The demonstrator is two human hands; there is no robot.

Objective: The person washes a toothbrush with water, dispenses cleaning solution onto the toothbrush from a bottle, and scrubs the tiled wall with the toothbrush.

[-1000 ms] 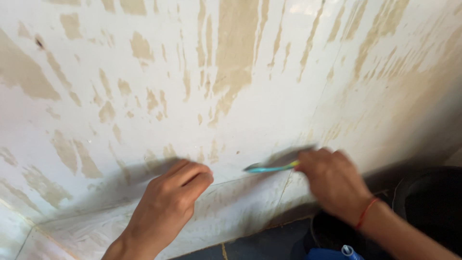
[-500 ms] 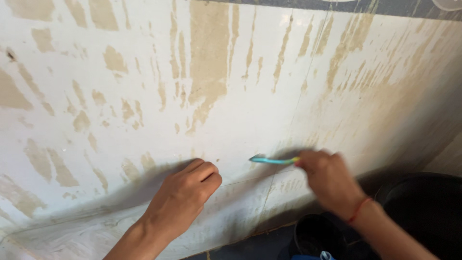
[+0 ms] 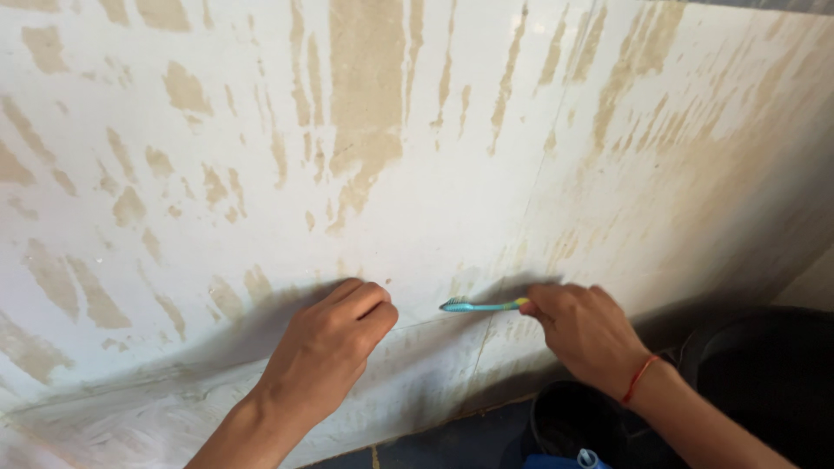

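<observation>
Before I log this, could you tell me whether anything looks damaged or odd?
Yes: the white tiled wall is streaked with tan patches, heaviest at upper centre. The right hand holds a toothbrush against it.
</observation>
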